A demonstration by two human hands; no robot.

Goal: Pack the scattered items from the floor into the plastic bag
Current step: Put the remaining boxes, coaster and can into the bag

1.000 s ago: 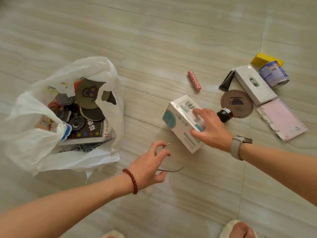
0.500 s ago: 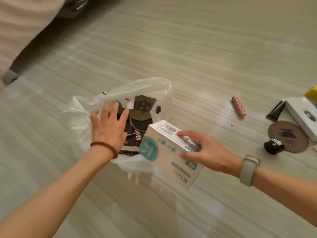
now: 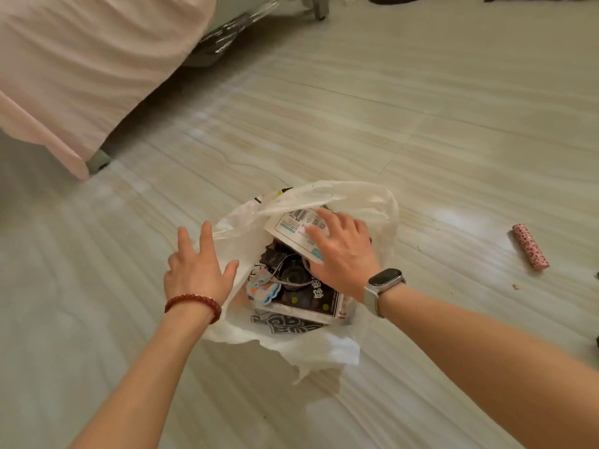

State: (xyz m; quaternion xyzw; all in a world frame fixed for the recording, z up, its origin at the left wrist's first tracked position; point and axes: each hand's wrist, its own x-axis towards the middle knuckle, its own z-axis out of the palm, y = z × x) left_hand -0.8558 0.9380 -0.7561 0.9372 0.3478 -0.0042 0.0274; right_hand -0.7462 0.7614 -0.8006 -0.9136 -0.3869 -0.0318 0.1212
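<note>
The white plastic bag (image 3: pixel 363 202) lies open on the floor in the middle of the view, with several items inside, among them a dark printed book (image 3: pixel 304 303). My right hand (image 3: pixel 340 251) lies with straight, spread fingers on the white and teal box (image 3: pixel 291 225), which sits tilted inside the bag's far side. My left hand (image 3: pixel 197 267) rests with spread fingers on the bag's left edge and holds the mouth apart. A pink spotted tube (image 3: pixel 530 251) lies on the floor to the right of the bag.
A bed with a pink cover (image 3: pixel 81 66) stands at the upper left, one leg (image 3: pixel 99 162) on the floor. Chair castors show at the top edge. A dark object (image 3: pixel 595 341) peeks in at the right edge. The floor is pale striped tile.
My right hand has carried the box from the floor into the bag and now lies flat on it. My left hand has moved from the floor to the bag's left edge. The camera has swung left.
</note>
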